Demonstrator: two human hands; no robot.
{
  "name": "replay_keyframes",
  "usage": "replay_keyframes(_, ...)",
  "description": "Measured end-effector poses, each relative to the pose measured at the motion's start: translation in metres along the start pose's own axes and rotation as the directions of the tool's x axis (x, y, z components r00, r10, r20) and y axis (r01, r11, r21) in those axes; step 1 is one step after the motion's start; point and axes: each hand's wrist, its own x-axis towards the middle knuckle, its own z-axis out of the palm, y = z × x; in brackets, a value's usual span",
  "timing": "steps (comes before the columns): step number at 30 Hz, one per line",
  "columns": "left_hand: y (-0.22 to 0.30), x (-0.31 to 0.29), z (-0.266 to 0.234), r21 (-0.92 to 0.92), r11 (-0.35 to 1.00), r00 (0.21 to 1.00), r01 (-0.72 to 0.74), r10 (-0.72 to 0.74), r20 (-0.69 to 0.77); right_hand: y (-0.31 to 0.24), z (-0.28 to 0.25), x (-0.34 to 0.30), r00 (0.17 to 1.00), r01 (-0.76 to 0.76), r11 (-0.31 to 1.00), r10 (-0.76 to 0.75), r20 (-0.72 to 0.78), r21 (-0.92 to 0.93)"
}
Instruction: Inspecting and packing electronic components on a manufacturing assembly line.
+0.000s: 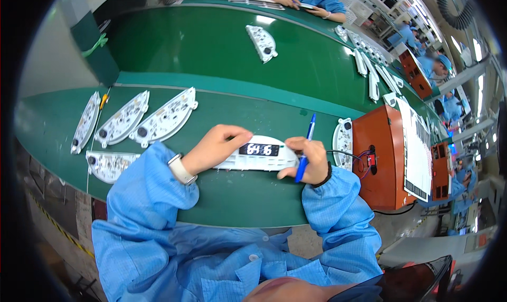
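A white half-moon display panel (259, 162) lies before me, its flat edge toward me and a lit digital display (259, 150) in its middle. My left hand (215, 147) is closed on the panel's left end, thumb and forefinger together beside the display. With my right hand (312, 156) I grip a blue pen (312, 124), tilted with its upper end away from me. The thumb and forefinger of that same hand also reach to the panel's right end. My fingers cover parts of both panel ends.
Several white half-moon circuit boards (165, 117) rest at the left of the green bench (237, 196). Another board (344, 141) stands by an orange box (377, 154) with wires at the right. Beyond, a green conveyor belt (200, 43) carries one board (261, 43); a co-worker's hands (303, 7) are opposite.
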Motion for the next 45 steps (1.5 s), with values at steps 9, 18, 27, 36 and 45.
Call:
replay_keyframes(9,0.015,0.002,0.003,0.873,0.349,0.745,-0.342,0.667,0.025,-0.007,0.006,0.012,0.937,0.033,0.985,-0.089,-0.337,-0.167)
replay_keyframes(18,-0.009,0.004,0.028,0.935,-0.086,0.690,-0.343,0.653,0.313,-0.111,0.053,0.062,0.797,0.521,0.853,-0.489,0.354,0.004)
replay_keyframes(27,-0.002,-0.005,0.030,0.906,0.007,0.638,-0.423,0.712,0.293,-0.077,0.036,0.039,0.897,0.435,0.900,-0.429,0.106,-0.038)
replay_keyframes(36,0.008,-0.011,0.046,0.818,-0.087,0.771,-0.568,0.292,0.567,-0.084,0.062,0.024,0.822,0.516,0.856,-0.501,0.269,0.018)
replay_keyframes(45,-0.037,-0.011,0.058,0.611,-0.788,0.646,-0.077,0.428,0.633,-0.078,0.067,0.018,0.880,0.451,0.883,-0.464,0.096,0.133)
